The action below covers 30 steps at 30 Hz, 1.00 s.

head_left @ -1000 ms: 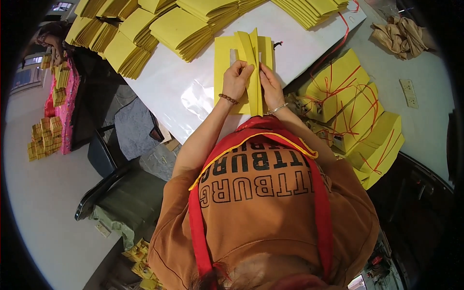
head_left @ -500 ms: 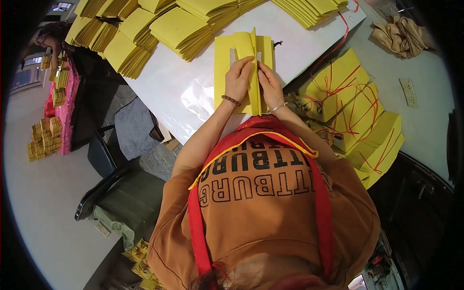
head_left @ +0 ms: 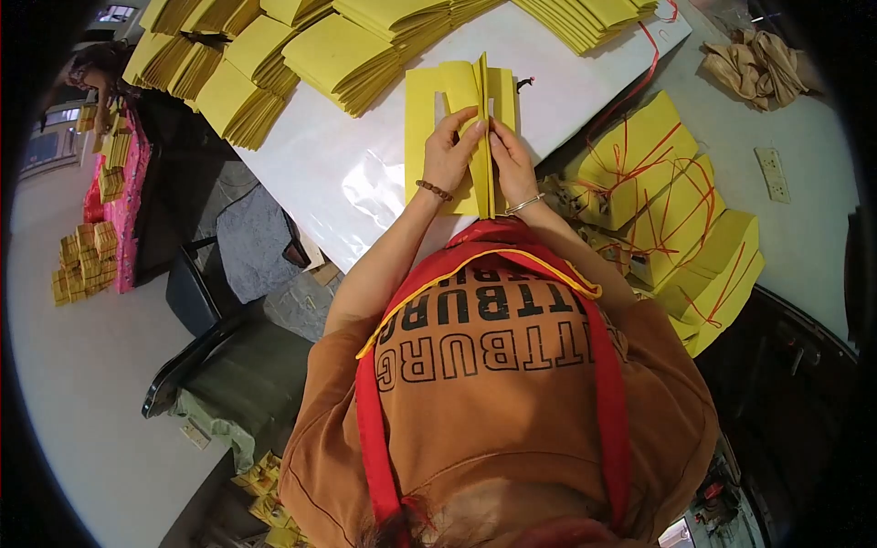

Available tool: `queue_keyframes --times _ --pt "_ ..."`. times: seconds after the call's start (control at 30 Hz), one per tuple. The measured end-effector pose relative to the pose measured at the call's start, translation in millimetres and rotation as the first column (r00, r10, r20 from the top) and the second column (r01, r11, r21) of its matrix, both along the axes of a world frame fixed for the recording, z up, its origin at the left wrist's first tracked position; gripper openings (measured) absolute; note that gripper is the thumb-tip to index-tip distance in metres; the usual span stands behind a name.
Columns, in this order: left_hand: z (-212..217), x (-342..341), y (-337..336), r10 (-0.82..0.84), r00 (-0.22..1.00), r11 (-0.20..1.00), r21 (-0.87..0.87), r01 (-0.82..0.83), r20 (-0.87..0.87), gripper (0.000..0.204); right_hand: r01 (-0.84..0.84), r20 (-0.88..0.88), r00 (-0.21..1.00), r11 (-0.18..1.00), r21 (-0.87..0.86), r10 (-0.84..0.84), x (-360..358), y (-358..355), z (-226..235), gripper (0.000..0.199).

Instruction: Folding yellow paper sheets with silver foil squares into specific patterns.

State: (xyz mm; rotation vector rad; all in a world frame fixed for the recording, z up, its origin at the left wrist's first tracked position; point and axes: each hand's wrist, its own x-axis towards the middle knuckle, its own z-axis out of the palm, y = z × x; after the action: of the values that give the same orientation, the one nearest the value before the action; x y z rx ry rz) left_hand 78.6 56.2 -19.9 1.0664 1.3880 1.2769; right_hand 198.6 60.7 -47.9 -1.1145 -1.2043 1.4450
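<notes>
A yellow folded paper (head_left: 465,87) lies in front of me at the table's near edge, with a raised fold standing up along its middle. My left hand (head_left: 449,151), a beaded bracelet at its wrist, pinches the fold from the left between thumb and fingers. From the right, my right hand (head_left: 512,163), wearing a metal bangle, presses its fingers against the same fold. Flat yellow paper spreads to both sides beneath my hands. Pale strips show beside the fold. Whatever lies under my palms is hidden.
Stacks of folded yellow paper (head_left: 343,59) line the far side of the white table (head_left: 315,173). To the right are large yellow sheets (head_left: 639,169) with red strings. Crumpled brown paper (head_left: 758,68) sits at the far right. A dark chair (head_left: 242,379) stands at the left.
My left thumb has shifted slightly up and right against the fold. My right hand and the paper stay nearly where they were.
</notes>
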Motion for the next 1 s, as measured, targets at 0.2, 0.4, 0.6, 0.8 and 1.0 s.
queue_keyframes --times 0.2,0.4,0.6,0.8,1.0 --pt "1.3 4.2 -1.9 0.097 0.994 0.989 0.109 -0.102 0.046 0.030 0.000 0.000 1.000 1.000 -0.002 0.000 -0.7 -2.7 6.6 0.037" --pt "-1.2 -2.4 -2.0 0.003 0.999 0.999 0.037 -0.002 -0.032 0.029 0.003 0.034 0.999 1.000 0.016 -0.004 -0.5 -2.6 3.6 0.037" --pt "-1.0 1.8 0.3 0.030 0.988 0.995 0.101 -0.015 -0.149 0.041 -0.002 0.030 1.000 1.000 0.014 0.002 0.5 -1.6 0.6 0.036" --pt "-3.7 -0.7 -0.8 0.015 0.995 0.997 0.082 -0.007 -0.098 0.042 0.002 0.017 1.000 0.999 0.037 -0.002 -0.1 -2.2 5.0 0.035" --pt "-4.5 -1.2 -0.8 -0.005 1.000 0.999 0.049 0.005 0.001 0.040 0.005 0.013 1.000 1.000 0.026 -0.006 0.3 -0.7 -0.4 0.036"
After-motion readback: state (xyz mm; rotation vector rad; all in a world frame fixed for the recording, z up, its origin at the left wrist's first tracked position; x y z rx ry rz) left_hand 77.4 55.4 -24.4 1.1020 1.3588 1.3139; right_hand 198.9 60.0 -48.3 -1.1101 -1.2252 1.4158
